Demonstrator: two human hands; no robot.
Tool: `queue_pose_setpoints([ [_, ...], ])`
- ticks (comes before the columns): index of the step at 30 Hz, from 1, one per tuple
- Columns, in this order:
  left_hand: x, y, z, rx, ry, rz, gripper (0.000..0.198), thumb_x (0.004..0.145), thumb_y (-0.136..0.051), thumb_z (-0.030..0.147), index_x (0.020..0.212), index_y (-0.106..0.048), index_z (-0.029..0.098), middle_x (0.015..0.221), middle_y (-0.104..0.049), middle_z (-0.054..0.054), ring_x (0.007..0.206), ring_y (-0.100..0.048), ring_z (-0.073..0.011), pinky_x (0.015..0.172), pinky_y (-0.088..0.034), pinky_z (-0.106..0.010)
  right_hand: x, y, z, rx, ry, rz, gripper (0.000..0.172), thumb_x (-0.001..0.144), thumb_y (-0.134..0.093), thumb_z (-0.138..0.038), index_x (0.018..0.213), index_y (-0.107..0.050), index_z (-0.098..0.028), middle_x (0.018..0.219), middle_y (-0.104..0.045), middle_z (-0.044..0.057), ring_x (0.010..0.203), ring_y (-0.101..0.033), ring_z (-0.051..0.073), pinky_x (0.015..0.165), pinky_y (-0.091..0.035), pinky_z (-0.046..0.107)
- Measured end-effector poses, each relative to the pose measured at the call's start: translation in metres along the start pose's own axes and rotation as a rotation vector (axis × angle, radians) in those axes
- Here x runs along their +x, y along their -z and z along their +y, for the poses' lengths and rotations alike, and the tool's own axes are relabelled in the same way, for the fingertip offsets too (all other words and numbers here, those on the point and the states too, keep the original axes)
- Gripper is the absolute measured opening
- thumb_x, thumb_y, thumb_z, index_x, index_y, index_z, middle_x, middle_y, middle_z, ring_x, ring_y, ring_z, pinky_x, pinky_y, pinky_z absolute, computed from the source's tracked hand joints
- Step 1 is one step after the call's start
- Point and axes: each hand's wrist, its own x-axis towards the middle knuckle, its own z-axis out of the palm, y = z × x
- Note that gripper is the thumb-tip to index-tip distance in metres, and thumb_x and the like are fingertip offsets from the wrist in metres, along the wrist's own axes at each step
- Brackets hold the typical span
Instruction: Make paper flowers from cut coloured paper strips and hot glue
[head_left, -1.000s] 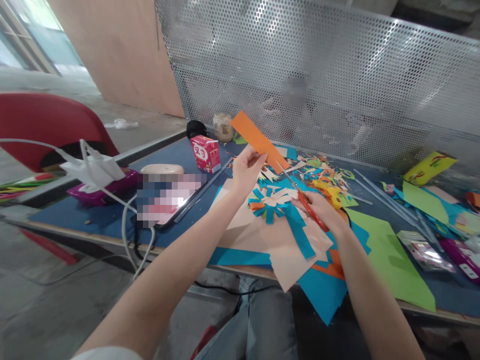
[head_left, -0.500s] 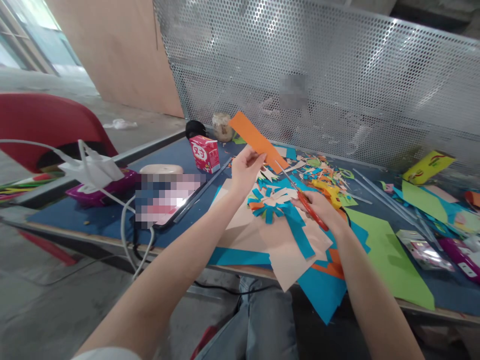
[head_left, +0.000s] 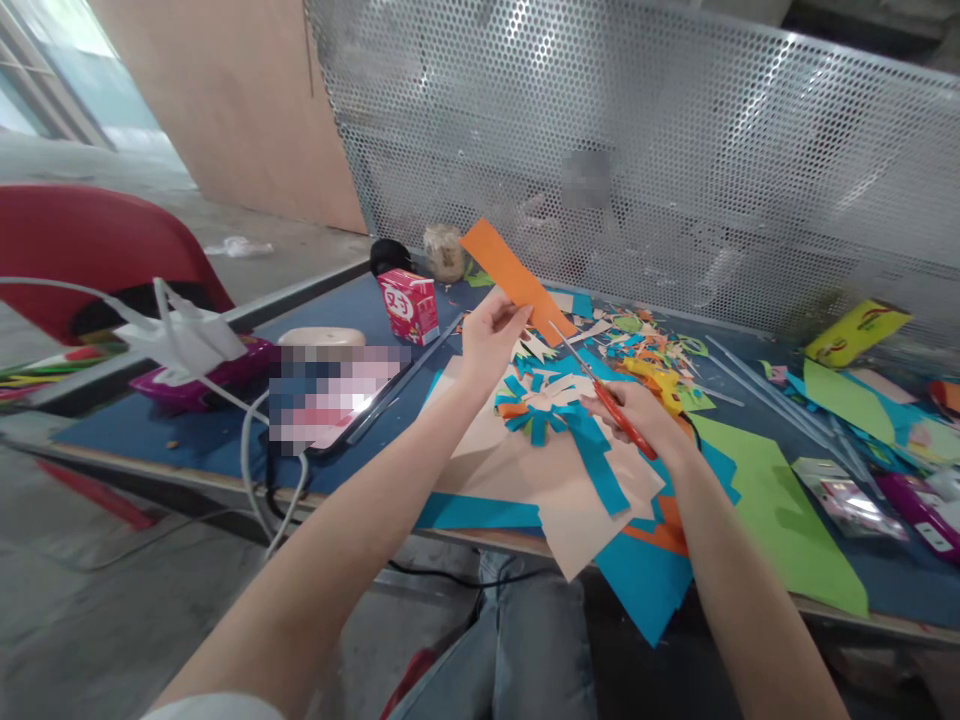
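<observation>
My left hand [head_left: 491, 335] pinches the lower end of a long orange paper strip [head_left: 516, 278] and holds it up above the table. My right hand [head_left: 637, 415] grips red-handled scissors [head_left: 600, 390], whose blades point up-left and meet the strip's lower right edge. Below both hands lies a blue paper flower shape [head_left: 559, 420] on peach paper sheets [head_left: 555, 480], with many coloured paper scraps [head_left: 645, 350] behind it.
A blue table [head_left: 202, 440] carries a red drink carton [head_left: 409, 306], a jar [head_left: 444, 252], a large green sheet [head_left: 780, 510], a yellow box [head_left: 859, 332] and a purple case [head_left: 199, 375] with a white charger. Perforated metal screen [head_left: 675, 150] stands behind. A red chair [head_left: 97, 250] is at left.
Almost nothing has moved; the strip and scissors have shifted very slightly left and up at the same cutting spot.
</observation>
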Motion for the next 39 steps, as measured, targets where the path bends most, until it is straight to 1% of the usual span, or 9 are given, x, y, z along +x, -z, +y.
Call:
queue_pose_setpoints([
  [8, 0.0, -0.001, 0.001, -0.007, 0.014, 0.004, 0.012, 0.07, -0.06, 0.018, 0.081, -0.064, 0.016, 0.077, -0.069, -0.002, 0.062, -0.061, -0.0098, 0.049, -0.045, -0.018, -0.003, 0.002, -0.006, -0.003, 0.008, -0.005, 0.043, 0.069, -0.054, -0.061, 0.064, -0.044, -0.019, 0.048, -0.035, -0.006, 0.043, -0.034, 0.008, 0.046, -0.029, 0.023],
  [12, -0.001, -0.001, 0.003, 0.011, 0.018, 0.009, 0.01, 0.07, -0.06, 0.018, 0.079, -0.064, 0.015, 0.072, -0.067, -0.001, 0.057, -0.058, -0.0083, 0.049, -0.045, -0.018, -0.003, 0.001, -0.007, -0.011, -0.015, -0.01, 0.042, 0.07, -0.054, -0.06, 0.064, -0.043, -0.019, 0.049, -0.035, -0.006, 0.043, -0.033, 0.008, 0.045, -0.028, 0.023],
  [17, -0.004, 0.0, 0.004, 0.063, 0.027, -0.028, 0.006, 0.07, -0.06, 0.018, 0.075, -0.063, 0.015, 0.064, -0.063, 0.001, 0.046, -0.051, -0.0061, 0.047, -0.044, -0.019, -0.004, 0.001, -0.007, 0.012, -0.028, -0.03, 0.041, 0.07, -0.056, -0.058, 0.065, -0.042, -0.02, 0.052, -0.033, -0.007, 0.045, -0.034, 0.007, 0.046, -0.029, 0.022],
  [20, -0.005, 0.001, 0.003, 0.076, 0.012, -0.045, 0.007, 0.071, -0.061, 0.021, 0.076, -0.063, 0.016, 0.064, -0.063, 0.001, 0.05, -0.054, -0.0079, 0.048, -0.044, -0.019, -0.004, 0.001, -0.009, 0.045, -0.034, -0.025, 0.042, 0.069, -0.057, -0.058, 0.065, -0.043, -0.019, 0.053, -0.036, -0.006, 0.046, -0.035, 0.007, 0.046, -0.03, 0.022],
  [23, -0.01, 0.003, 0.002, 0.104, 0.013, -0.096, 0.012, 0.074, -0.06, 0.026, 0.081, -0.062, 0.017, 0.072, -0.065, -0.001, 0.059, -0.059, -0.011, 0.052, -0.047, -0.021, -0.005, 0.002, -0.012, 0.065, -0.035, -0.03, 0.041, 0.068, -0.058, -0.058, 0.065, -0.044, -0.019, 0.053, -0.037, -0.007, 0.046, -0.036, 0.007, 0.046, -0.03, 0.022],
  [25, -0.017, 0.005, 0.003, 0.114, 0.041, -0.13, 0.014, 0.077, -0.058, 0.031, 0.08, -0.059, 0.017, 0.076, -0.065, -0.002, 0.065, -0.062, -0.013, 0.052, -0.048, -0.022, -0.006, 0.001, -0.014, 0.062, -0.061, -0.04, 0.04, 0.068, -0.059, -0.057, 0.067, -0.047, -0.019, 0.054, -0.038, -0.006, 0.047, -0.038, 0.008, 0.047, -0.032, 0.022],
  [28, -0.031, 0.009, 0.008, 0.113, 0.118, -0.127, 0.018, 0.081, -0.055, 0.036, 0.076, -0.053, 0.018, 0.071, -0.062, -0.002, 0.065, -0.064, -0.0146, 0.048, -0.047, -0.021, -0.007, -0.001, -0.015, 0.018, -0.092, -0.063, 0.037, 0.069, -0.059, -0.055, 0.069, -0.051, -0.018, 0.058, -0.044, -0.004, 0.049, -0.042, 0.009, 0.048, -0.034, 0.023],
  [33, -0.051, 0.016, 0.022, 0.188, 0.142, -0.127, 0.023, 0.087, -0.046, 0.036, 0.074, -0.048, 0.018, 0.061, -0.059, 0.0, 0.053, -0.058, -0.0091, 0.047, -0.044, -0.019, -0.006, -0.007, -0.015, -0.084, -0.016, -0.104, 0.038, 0.07, -0.057, -0.054, 0.062, -0.048, -0.018, 0.062, -0.046, -0.002, 0.054, -0.046, 0.011, 0.049, -0.035, 0.024],
  [39, -0.052, 0.019, 0.022, 0.22, 0.085, -0.125, 0.026, 0.089, -0.044, 0.034, 0.068, -0.045, 0.018, 0.057, -0.059, 0.001, 0.05, -0.055, -0.0075, 0.047, -0.043, -0.019, -0.007, -0.008, -0.019, -0.136, 0.06, -0.1, 0.036, 0.072, -0.053, -0.053, 0.064, -0.049, -0.018, 0.062, -0.046, -0.001, 0.057, -0.046, 0.012, 0.052, -0.037, 0.026],
])
